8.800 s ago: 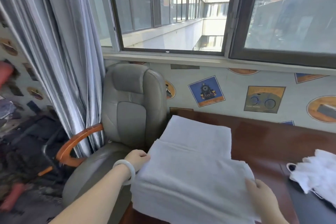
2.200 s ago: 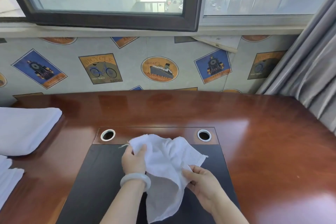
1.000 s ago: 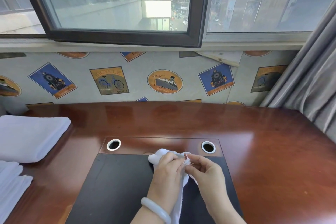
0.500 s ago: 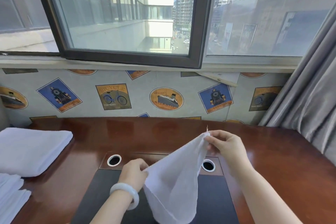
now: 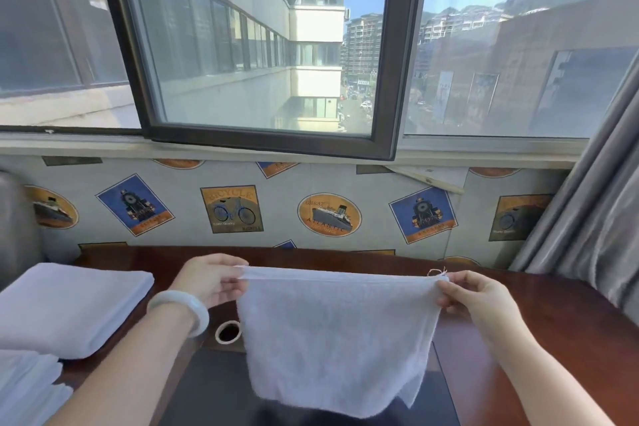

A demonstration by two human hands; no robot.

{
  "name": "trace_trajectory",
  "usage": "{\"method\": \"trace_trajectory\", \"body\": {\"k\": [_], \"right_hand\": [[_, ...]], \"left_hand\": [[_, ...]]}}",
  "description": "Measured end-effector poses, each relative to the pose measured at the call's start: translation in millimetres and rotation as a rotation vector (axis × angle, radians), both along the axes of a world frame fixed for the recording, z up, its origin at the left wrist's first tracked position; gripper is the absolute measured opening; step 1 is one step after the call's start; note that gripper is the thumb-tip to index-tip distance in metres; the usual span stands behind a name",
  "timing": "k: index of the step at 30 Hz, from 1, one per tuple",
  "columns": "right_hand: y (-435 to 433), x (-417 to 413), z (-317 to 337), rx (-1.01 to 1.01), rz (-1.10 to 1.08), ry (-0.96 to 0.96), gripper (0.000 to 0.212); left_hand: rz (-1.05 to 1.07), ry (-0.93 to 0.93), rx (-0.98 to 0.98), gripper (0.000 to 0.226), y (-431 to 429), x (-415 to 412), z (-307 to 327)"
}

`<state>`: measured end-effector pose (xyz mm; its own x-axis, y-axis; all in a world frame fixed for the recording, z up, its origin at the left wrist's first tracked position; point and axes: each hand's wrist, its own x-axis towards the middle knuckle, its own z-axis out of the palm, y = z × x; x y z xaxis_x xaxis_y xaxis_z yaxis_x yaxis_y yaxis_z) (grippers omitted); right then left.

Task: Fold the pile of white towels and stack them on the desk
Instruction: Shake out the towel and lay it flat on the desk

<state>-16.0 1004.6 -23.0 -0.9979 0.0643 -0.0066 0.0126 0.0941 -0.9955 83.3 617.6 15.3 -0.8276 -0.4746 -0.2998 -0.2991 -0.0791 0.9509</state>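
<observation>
Head view: we hold a small white towel (image 5: 339, 339) stretched between our hands, its top hem running nine to three o'clock and the rest hanging toward six above the table (image 5: 553, 322). Our left hand (image 5: 207, 282) pinches the left corner, our right hand (image 5: 473, 297) the right, and neither is nearer. Folded towels (image 5: 69, 304) lie at nine o'clock, so we judge the stacking goes leftward.

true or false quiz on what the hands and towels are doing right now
The left hand and right hand pinch the top corners of a small white cloth towel. True.
A thick folded white towel rests on the glossy brown wooden desk, left side. True.
The small towel lies flat on the desk. False: it hangs between the hands.
The pale round bangle is on the right wrist. False: left wrist.
</observation>
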Motion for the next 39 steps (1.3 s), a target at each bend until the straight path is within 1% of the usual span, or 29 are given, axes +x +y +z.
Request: {"method": "trace_trajectory", "body": {"k": [2, 5, 10, 15, 18, 22, 24, 26, 28, 30, 34, 36, 38, 39], "right_hand": [[1, -2, 3, 0.011, -0.017, 0.026, 0.003], [0, -4, 8, -0.061, 0.017, 0.037, 0.003], [3, -10, 11, -0.121, 0.045, 0.014, 0.002], [-15, -27, -10, -0.204, 0.01, -0.142, 0.006], [-28, -48, -8, -0.192, -0.027, -0.172, 0.003], [-34, -68, 20, -0.151, -0.119, -0.035, 0.017], [-31, -67, 30, -0.19, -0.158, 0.044, 0.018], [-27, -56, 26, -0.195, -0.162, 0.083, 0.012], [-19, -40, 1, -0.138, -0.16, 0.077, 0.009], [-11, -19, -43, -0.013, -0.17, -0.007, 0.013], [-4, 38, -149, 0.113, -0.164, -0.345, 0.025], [-3, 65, -192, 0.131, -0.151, -0.516, 0.033], [-2, 88, -222, 0.159, -0.143, -0.619, 0.034], [-2, 97, -232, 0.189, -0.145, -0.64, 0.034]], "left_hand": [[-0.043, -0.004, -0.077, 0.012, 0, -2, 16], [-0.111, -0.002, -0.088, 0.016, -7, -5, 30], [-0.146, -0.037, -0.042, 0.015, -15, -12, 32], [-0.054, -0.089, 0.087, 0.014, -11, -36, 2], [-0.011, -0.032, 0.139, 0.015, -7, -58, 0], [-0.012, 0.159, 0.116, 0.015, -7, -75, 26], [-0.023, 0.249, 0.073, 0.014, -9, -73, 36], [-0.052, 0.292, 0.039, 0.014, -9, -61, 34], [-0.059, 0.26, -0.002, 0.014, -8, -43, 14], [-0.054, 0.167, -0.029, 0.013, -6, -19, -24], [-0.038, -0.119, -0.01, 0.012, 3, 29, -132], [-0.029, -0.282, -0.004, 0.015, 8, 53, -187], [-0.008, -0.383, 0.029, 0.017, 15, 75, -229], [0.006, -0.412, 0.05, 0.018, 18, 85, -243]]}}
